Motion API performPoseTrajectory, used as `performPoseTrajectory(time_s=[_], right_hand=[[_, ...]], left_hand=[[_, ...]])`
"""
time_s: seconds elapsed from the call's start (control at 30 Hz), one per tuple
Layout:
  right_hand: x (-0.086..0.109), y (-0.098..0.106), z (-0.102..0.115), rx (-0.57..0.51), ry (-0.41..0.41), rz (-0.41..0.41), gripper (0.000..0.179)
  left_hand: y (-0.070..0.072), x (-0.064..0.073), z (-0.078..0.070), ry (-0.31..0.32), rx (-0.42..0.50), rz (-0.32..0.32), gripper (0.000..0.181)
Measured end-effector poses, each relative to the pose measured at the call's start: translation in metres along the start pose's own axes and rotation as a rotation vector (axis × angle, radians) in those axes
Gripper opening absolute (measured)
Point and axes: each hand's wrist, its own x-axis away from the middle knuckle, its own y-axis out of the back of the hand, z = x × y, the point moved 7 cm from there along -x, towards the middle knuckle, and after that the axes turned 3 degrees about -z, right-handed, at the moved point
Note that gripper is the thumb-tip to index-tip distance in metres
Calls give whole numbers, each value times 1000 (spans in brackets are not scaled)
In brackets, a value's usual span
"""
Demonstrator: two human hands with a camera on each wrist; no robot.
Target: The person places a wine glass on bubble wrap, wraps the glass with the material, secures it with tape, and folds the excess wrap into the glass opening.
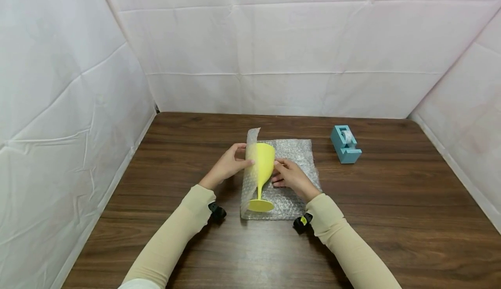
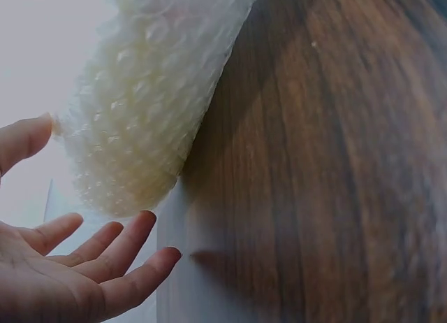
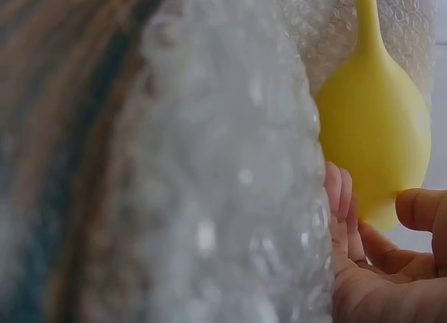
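Observation:
A yellow goblet (image 1: 265,162) lies on a sheet of bubble wrap (image 1: 295,152), bowl away from me, with its foot at the near end. The wrap's left side is folded up along the goblet and partly covers it. My left hand (image 1: 231,163) is at this raised wrap (image 2: 140,106), its thumb touching it and its other fingers extended and spread by the far end. On the goblet's right, my right hand (image 1: 291,176) holds the bowl (image 3: 377,127) near the rim, thumb against its side and fingers curled beside it. Wrap hides part of the goblet's left side.
A blue tape dispenser (image 1: 346,144) with a roll of clear tape stands to the right of the wrap on the dark wooden table (image 1: 391,202). White sheeting (image 1: 274,54) encloses the table at the back and both sides.

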Motion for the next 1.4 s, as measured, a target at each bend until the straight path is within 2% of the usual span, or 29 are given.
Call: performPoseTrajectory(time_s=[0.3, 0.67, 0.9, 1.4], right_hand=[[2, 2, 1, 15, 11, 19, 40], [3, 3, -3, -16, 11, 42, 54], [8, 2, 3, -23, 24, 66, 54], [8, 3, -1, 30, 49, 101, 57]], left_hand=[[-3, 0, -1, 20, -55, -28, 70], [-4, -1, -4, 19, -53, -51, 69], [-4, -2, -4, 19, -54, -61, 69], [-10, -3, -6, 25, -57, -70, 70]])
